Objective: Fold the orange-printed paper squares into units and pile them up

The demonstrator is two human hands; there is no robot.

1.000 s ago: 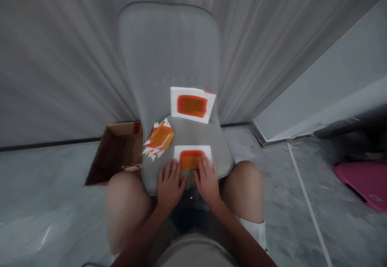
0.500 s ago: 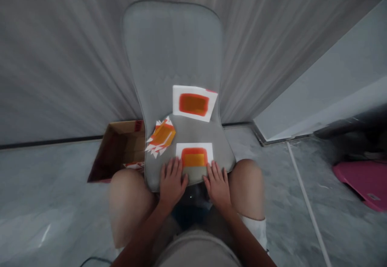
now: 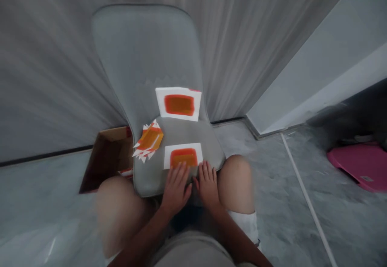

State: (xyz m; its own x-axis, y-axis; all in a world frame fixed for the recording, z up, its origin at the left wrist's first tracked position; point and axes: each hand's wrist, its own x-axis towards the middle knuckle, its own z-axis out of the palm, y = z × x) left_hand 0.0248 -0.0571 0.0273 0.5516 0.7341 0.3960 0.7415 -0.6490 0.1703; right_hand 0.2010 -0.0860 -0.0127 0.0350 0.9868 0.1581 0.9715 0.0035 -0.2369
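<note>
A white sheet of paper (image 3: pixel 167 154) with an orange-red rectangle lies flat near the front of the grey chair seat (image 3: pixel 181 132). My left hand (image 3: pixel 175 186) is open, its outstretched fingertips over the sheet's lower edge and partly covering the orange area. At the sheet's lower right corner rests my right hand (image 3: pixel 208 181), open, fingers pointing forward and close together. Behind it a similar white card (image 3: pixel 179 103) with an orange rectangle leans against the backrest. Left on the seat is a bundle of folded orange-and-white paper (image 3: pixel 148 140) with pointed ends.
A cardboard box (image 3: pixel 102 154) stands on the floor left of the chair, partly hidden by the seat, with some red-and-white paper showing. Grey curtain (image 3: pixel 248 29) hangs behind the chair. A pink plastic object (image 3: pixel 359 164) is on the floor at far right.
The view has turned, shifting the chair leftward in frame. My left hand has moved right relative to the sheet, from its left corner onto the orange area. My right hand remains near the right corner.
</note>
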